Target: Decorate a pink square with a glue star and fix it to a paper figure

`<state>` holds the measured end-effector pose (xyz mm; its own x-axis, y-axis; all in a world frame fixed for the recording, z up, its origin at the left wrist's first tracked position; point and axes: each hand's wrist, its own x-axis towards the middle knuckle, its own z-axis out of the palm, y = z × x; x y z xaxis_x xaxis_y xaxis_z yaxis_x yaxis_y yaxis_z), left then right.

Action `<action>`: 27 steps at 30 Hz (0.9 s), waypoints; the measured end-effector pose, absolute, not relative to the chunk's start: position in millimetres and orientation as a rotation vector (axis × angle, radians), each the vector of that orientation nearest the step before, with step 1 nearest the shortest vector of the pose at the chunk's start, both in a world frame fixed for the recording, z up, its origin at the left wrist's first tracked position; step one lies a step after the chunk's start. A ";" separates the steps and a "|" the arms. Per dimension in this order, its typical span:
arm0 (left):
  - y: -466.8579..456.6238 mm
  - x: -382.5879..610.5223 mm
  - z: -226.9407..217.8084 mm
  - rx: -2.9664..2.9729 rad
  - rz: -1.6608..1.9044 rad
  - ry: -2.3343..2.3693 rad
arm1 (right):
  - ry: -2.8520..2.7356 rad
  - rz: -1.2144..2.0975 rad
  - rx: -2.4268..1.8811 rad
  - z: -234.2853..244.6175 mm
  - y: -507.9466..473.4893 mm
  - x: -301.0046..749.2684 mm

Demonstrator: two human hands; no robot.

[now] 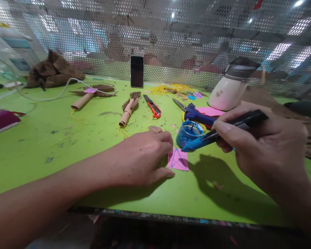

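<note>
A small pink paper square [178, 160] with blue crossing lines lies flat near the table's front. My left hand [147, 155] rests palm down on its left side, fingers curled, with the thumb and fingertips at the paper's edge. Gripped in my right hand [264, 148] is a black pen-like tool [209, 136], its long tip coated in blue paint. That tip hovers by the paper's upper right corner. Right behind it stands a small paint-smeared blue pot [184, 135]. A dark blue-handled tool [197, 114] lies behind the pot, partly hidden by my right hand.
On the green table [67, 152] lie an orange utility knife [152, 106] and two brown paper rolls [128, 111] [82, 100] with leaf-like pieces. Yellow shreds [171, 89], an upright phone [137, 71] and a white jug [229, 86] are farther back. A white cable [64, 90] crosses the left.
</note>
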<state>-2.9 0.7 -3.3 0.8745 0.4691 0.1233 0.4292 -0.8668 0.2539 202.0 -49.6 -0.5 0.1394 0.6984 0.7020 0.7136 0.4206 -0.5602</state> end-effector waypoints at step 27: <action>-0.2 -2.8 -2.7 2.841 0.265 0.700 | -1.769 0.023 -1.290 -2.0 -48.7 197.2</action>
